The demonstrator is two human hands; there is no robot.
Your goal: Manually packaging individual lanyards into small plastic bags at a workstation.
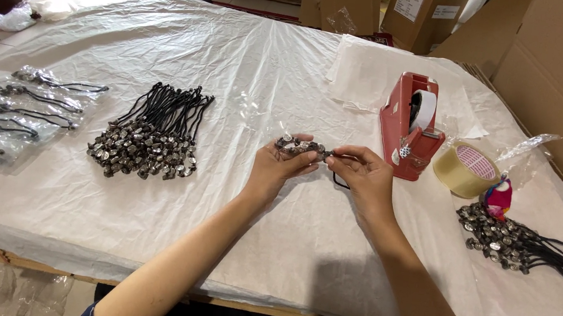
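Head view is looking down on a table [251, 56] that is lying under crinkled white plastic sheeting. At the far left, a row of clear bags [0, 112] is lying flat, each one showing a dark cord with metal beads inside. Just to their right, a loose pile of black-corded bead bracelets [153, 133] is fanning out, cords pointing away and beads bunched toward the near edge.

At the centre, the left hand [277, 168] is curling its fingers around a beaded bracelet [300, 146], pinching the bead cluster between thumb and fingertips above the sheeting. The right hand [364, 174] is meeting it from the other side, thumb and forefinger closing narrowly on the same bracelet's end, while a black cord loop is hanging down between the two hands.

Just beyond the right hand, a red tape dispenser [405, 126] is standing upright with a white roll in it, close enough to be crowding that side. Beside it, a roll of clear packing tape [465, 170] is lying on the sheet, with a small pink and blue object [498, 197] touching its near side. At the far right, another heap of bracelets [518, 248] is spreading toward the edge. Cardboard boxes [559, 77] are leaning along the right and back.
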